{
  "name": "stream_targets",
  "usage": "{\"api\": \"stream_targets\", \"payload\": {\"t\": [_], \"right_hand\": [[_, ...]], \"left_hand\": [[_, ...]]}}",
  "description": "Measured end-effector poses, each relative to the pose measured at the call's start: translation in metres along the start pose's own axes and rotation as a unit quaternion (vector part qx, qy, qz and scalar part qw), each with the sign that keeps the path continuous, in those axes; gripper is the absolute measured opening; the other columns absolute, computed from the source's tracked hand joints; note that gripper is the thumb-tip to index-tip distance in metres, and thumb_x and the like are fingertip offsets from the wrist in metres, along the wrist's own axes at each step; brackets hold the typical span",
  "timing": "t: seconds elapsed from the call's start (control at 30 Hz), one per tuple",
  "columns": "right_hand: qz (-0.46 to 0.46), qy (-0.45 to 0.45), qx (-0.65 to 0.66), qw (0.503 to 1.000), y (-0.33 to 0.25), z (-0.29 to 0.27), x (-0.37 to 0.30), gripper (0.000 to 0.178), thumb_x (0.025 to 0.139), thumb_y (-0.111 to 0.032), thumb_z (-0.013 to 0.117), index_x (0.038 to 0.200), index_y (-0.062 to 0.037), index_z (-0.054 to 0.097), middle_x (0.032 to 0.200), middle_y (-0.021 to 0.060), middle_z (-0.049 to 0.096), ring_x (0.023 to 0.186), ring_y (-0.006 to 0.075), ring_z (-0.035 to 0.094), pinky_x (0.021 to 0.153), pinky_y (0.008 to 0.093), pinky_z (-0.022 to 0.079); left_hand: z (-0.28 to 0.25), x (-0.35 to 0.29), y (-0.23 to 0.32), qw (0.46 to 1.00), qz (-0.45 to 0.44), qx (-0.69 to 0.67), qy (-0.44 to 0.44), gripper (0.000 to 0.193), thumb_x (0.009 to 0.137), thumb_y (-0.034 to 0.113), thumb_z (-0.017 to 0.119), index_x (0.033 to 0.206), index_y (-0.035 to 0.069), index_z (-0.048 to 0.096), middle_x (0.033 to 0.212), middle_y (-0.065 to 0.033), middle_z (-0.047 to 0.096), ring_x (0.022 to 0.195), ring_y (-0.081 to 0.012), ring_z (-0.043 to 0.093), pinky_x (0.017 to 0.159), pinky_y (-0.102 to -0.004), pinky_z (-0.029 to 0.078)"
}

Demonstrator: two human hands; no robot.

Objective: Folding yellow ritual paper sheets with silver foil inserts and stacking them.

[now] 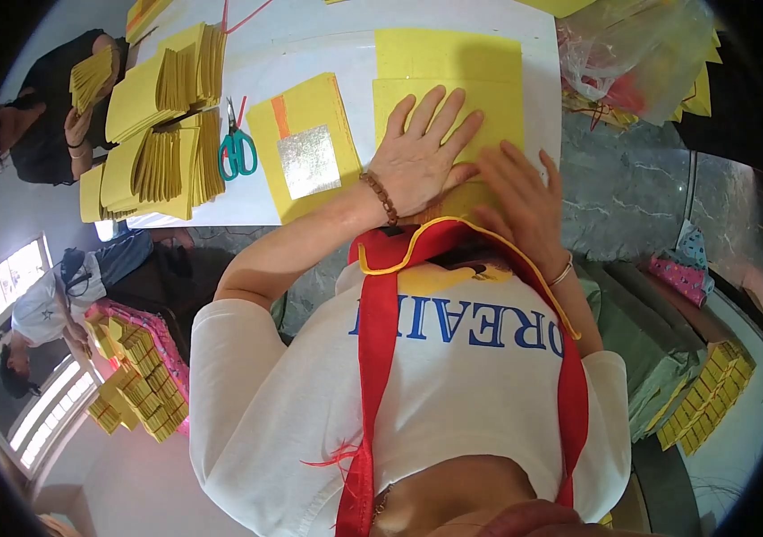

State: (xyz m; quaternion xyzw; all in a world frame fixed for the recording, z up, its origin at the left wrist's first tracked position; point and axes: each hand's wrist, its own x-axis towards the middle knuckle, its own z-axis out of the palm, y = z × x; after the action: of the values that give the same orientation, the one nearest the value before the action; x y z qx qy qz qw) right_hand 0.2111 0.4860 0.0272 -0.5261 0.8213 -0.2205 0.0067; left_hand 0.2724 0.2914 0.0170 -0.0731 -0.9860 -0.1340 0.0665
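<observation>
Large yellow paper [449, 55] lies on the white table in front of me, a fold or layer edge crossing its upper part. My left hand [423, 152] rests flat on it, fingers spread, with a beaded bracelet at the wrist. At the paper's lower right edge is my right hand [529, 201]; it is slightly smeared by motion, its fingers apart and nothing seen in them. Beside my left forearm lies a yellow sheet stack [310, 98] with an orange strip and a silver foil square [308, 162]. The paper's lower edge is partly hidden by my hands and red apron.
Teal-handled scissors [237, 154] lie left of the foil-topped stack. Folded yellow paper bundles [162, 166] crowd the white table's [346, 18] left end. A clear plastic bag [632, 54] is at the far right. Another person's hand [77, 127] holds a yellow bundle at left.
</observation>
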Motion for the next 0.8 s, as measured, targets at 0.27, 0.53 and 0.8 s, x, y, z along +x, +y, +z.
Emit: {"api": "stream_targets", "payload": {"t": [0.27, 0.53, 0.8], "right_hand": [[0.054, -0.030, 0.071, 0.996, 0.003, 0.011, -0.010, 0.046, 0.086, -0.028, 0.052, 0.129, -0.0110, 0.048, 0.137, 0.0041, 0.041, 0.132, 0.0276, 0.029, 0.107, 0.0521, 0.015], [0.231, 0.090, 0.542, 0.803, 0.024, -0.001, -0.010, 0.045, 0.096, -0.031, 0.036, 0.124, 0.0017, 0.048, 0.128, 0.0152, 0.049, 0.127, 0.0259, 0.037, 0.106, 0.0390, 0.026], [0.189, 0.229, 0.441, 0.847, 0.023, 0.011, -0.003, 0.051, 0.096, -0.038, 0.034, 0.129, 0.0005, 0.042, 0.133, 0.0174, 0.042, 0.125, 0.0268, 0.039, 0.105, 0.0394, 0.028]], "left_hand": [[-0.017, -0.006, -0.011, 0.993, 0.052, -0.102, 0.013, 0.053, 0.080, 0.030, 0.060, 0.126, 0.009, 0.046, 0.133, -0.0154, 0.038, 0.120, -0.0327, 0.036, 0.097, -0.0457, 0.028], [-0.029, 0.001, 0.008, 0.994, 0.070, 0.070, -0.051, 0.058, 0.070, 0.021, 0.061, 0.121, -0.001, 0.048, 0.119, -0.0171, 0.049, 0.098, -0.0269, 0.050, 0.080, -0.0341, 0.041], [-0.090, 0.024, -0.064, 0.975, 0.008, -0.210, 0.069, 0.039, 0.081, 0.007, 0.054, 0.120, 0.007, 0.054, 0.100, -0.0123, 0.060, 0.091, -0.0298, 0.054, 0.080, -0.0364, 0.045]]}}
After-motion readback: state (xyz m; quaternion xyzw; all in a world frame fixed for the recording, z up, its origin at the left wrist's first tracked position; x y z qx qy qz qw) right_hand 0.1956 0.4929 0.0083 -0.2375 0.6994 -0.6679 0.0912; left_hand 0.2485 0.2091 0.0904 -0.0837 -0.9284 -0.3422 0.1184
